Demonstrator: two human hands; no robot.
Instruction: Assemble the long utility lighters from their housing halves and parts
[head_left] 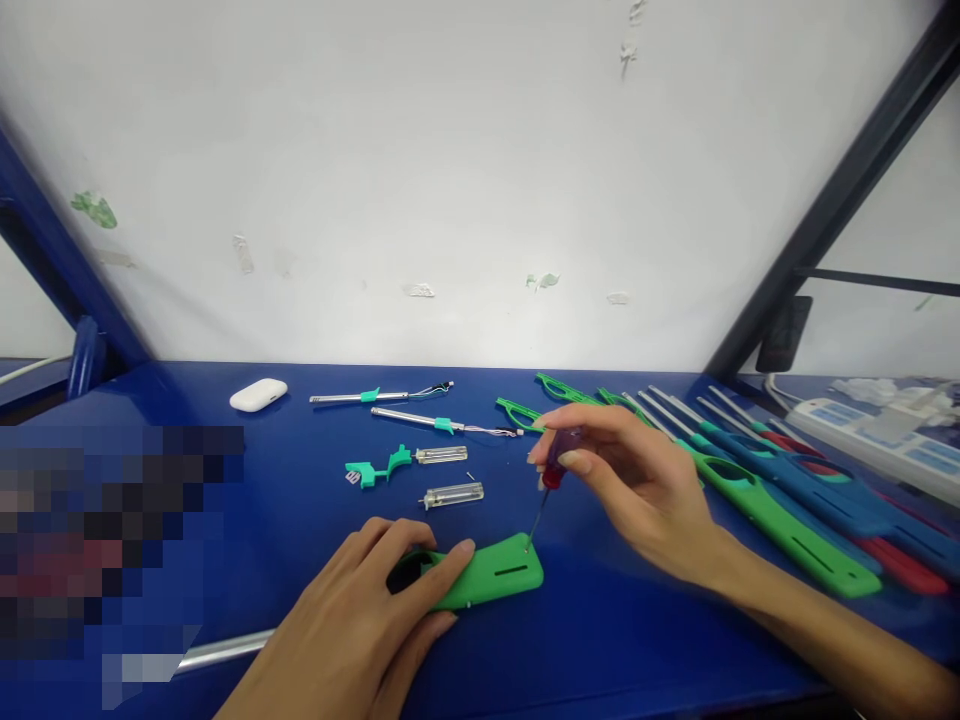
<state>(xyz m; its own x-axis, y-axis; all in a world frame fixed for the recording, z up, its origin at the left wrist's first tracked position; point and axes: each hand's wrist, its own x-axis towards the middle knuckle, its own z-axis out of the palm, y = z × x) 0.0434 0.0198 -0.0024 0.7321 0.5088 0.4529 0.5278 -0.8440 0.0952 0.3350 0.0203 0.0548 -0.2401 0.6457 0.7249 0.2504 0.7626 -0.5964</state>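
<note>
My left hand (375,610) is closed around the handle of a green long-neck lighter (499,575), pressing it down on the blue tabletop. The lighter's metal tube (229,650) sticks out to the left, behind my wrist. In my right hand (637,480) is a small screwdriver (553,472) with a dark red grip, held by thumb and fingers. Its tip meets the upper right end of the green handle, at a small hole or screw. Just beyond lie two clear fuel tanks (454,494), a teal trigger piece (379,468) and a tiny screw (470,476).
Two metal tubes with wires (412,418) lie further back, near a white earbud case (259,395). Green handle halves (566,388) and several green, blue and red lighters (787,530) spread along the right. A power strip (885,435) stands at far right. A wall closes the back.
</note>
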